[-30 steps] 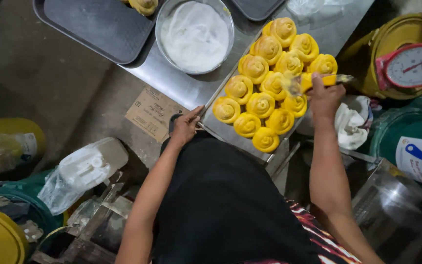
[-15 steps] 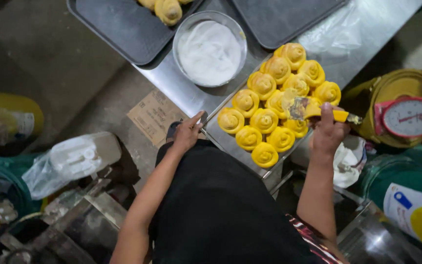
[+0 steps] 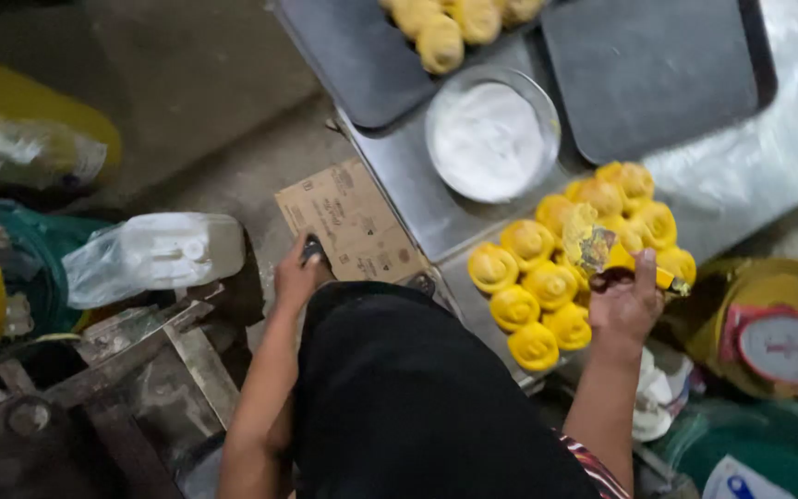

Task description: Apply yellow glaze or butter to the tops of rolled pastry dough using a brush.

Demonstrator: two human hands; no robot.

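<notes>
Here the right hand (image 3: 628, 305) holds a brush (image 3: 602, 254) pointing up-left over yellow buns (image 3: 547, 282).

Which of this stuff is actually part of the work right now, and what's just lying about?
In use:
- right hand holding a brush
- yellow buns under the brush
- tray they sit on
- left hand off the table's edge

Lying about:
- bowl of white powder
- dark empty tray
- scale
- cardboard
- jug in a bag
</notes>
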